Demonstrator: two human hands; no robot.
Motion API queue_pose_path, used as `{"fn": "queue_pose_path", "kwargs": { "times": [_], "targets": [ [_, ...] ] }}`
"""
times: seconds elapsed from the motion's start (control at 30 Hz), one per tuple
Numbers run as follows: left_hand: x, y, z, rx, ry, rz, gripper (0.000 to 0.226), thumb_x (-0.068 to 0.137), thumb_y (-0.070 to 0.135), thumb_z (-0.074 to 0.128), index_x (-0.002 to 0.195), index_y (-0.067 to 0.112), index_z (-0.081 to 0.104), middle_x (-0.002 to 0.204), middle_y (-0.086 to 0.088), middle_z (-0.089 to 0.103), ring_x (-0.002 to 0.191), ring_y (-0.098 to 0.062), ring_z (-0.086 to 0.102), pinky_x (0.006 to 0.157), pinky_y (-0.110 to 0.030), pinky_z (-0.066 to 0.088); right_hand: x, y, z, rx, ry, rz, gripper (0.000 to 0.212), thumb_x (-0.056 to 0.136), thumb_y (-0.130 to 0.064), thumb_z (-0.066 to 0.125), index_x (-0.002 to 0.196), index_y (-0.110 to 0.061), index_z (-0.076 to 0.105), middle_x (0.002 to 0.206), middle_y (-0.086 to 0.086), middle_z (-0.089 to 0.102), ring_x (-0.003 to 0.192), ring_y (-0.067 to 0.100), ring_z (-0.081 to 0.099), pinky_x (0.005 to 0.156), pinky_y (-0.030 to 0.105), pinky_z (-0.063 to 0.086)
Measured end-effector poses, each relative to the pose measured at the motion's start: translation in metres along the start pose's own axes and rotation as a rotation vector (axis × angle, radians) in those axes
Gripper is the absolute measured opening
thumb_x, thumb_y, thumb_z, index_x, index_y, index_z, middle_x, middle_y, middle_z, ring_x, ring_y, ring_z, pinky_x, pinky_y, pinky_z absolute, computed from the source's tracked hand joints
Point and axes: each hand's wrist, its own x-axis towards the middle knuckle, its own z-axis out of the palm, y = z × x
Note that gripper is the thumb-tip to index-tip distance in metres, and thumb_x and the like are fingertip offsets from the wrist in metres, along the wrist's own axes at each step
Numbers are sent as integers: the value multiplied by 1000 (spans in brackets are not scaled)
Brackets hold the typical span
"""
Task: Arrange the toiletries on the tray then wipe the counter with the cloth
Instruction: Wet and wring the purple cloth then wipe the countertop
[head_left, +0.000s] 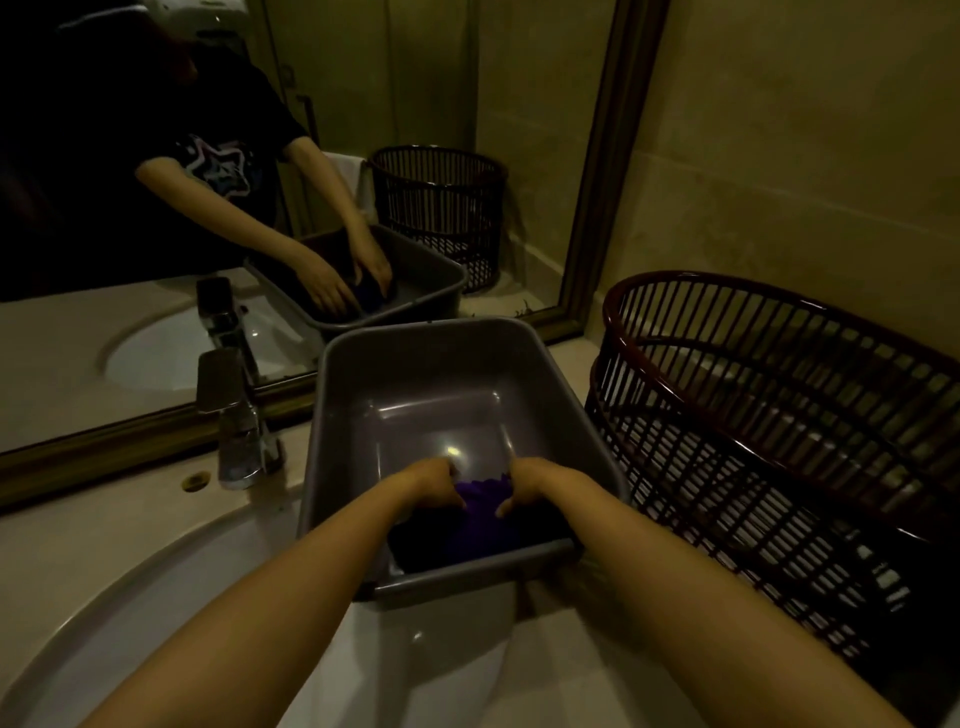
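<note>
A deep grey plastic tray (343, 395) sits on the pale counter (130, 514), its near end jutting over the sink. Inside the tray's near end lies a purple cloth (480, 512), partly in shadow. My left hand (434, 483) grips the cloth's left side. My right hand (530, 483) grips its right side. Both hands reach down over the tray's near rim. No toiletries show in the tray.
A chrome tap (234, 415) stands left of the tray, behind the white sink (156, 597). A dark slatted basket (779, 441) fills the counter to the right. A framed mirror (260, 182) runs along the back and reflects a person, the tray and the basket.
</note>
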Motion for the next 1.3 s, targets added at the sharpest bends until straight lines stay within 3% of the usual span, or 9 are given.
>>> {"fn": "queue_pose_path", "kwargs": {
  "times": [0.17, 0.27, 0.33, 0.5, 0.7, 0.83, 1.03, 1.13, 1.3],
  "targets": [
    [5, -2, -4, -82, -62, 3, 36, 85, 16, 60, 121, 13, 54, 118, -8, 56, 102, -19, 54, 80, -26, 45, 0, -1, -4, -41, 2, -56, 41, 87, -25, 63, 119, -1, 56, 128, 17, 55, 116, 30, 53, 91, 34, 43],
    [4, -5, -12, -153, -89, 20, 12, 87, 15, 55, 93, 17, 64, 88, 0, 61, 81, -13, 61, 62, -20, 47, -8, 4, -15, 155, 32, -123, 33, 87, -21, 61, 116, -5, 59, 122, 15, 58, 111, 27, 56, 86, 31, 43],
    [2, -8, -19, -231, -64, 43, 15, 87, 13, 54, 81, 22, 64, 81, 1, 62, 73, -9, 60, 60, -19, 48, -16, 9, -26, 323, 63, -174, 24, 88, -17, 60, 110, -7, 63, 117, 13, 61, 99, 19, 59, 81, 26, 45],
    [-18, -19, -37, -393, -1, 161, 20, 87, 13, 54, 80, 28, 66, 91, -2, 66, 84, -12, 62, 83, -30, 51, -35, 8, -44, 399, 204, -317, 18, 88, -13, 59, 103, -7, 67, 105, 11, 65, 87, 13, 58, 75, 23, 45],
    [-64, -15, -55, -483, 201, 404, 37, 85, 24, 59, 105, 53, 50, 110, 12, 54, 98, -8, 58, 68, -17, 48, -68, -19, -68, 304, 323, -487, 13, 92, -17, 53, 99, -16, 63, 93, -2, 58, 77, 2, 53, 64, 16, 40],
    [-95, -7, -72, -404, 335, 509, 58, 86, 23, 58, 134, 46, 33, 107, 13, 56, 96, -5, 59, 77, -21, 50, -97, -39, -87, 228, 378, -583, 16, 92, -18, 52, 104, -16, 62, 100, 1, 59, 90, 11, 57, 75, 21, 45],
    [-152, -3, -102, -241, 488, 535, 23, 87, 24, 57, 108, 34, 54, 99, 9, 59, 90, -5, 59, 73, -20, 50, -143, -73, -105, 220, 442, -755, 19, 93, -19, 52, 106, -11, 63, 92, 0, 59, 75, 4, 55, 60, 8, 45],
    [-187, -13, -112, -223, 625, 524, 17, 88, 25, 56, 102, 34, 54, 91, 13, 57, 84, -4, 58, 65, -17, 48, -162, -97, -107, 210, 460, -841, 17, 93, -21, 52, 104, -14, 62, 91, -3, 59, 76, 5, 56, 62, 15, 44],
    [-249, -55, -122, -218, 737, 514, 15, 87, 25, 56, 102, 26, 56, 104, 3, 53, 90, -12, 56, 75, -25, 47, -185, -152, -101, 260, 402, -972, 13, 92, -25, 53, 101, -26, 62, 94, -10, 60, 85, 4, 60, 65, 17, 49]
  ]
}}
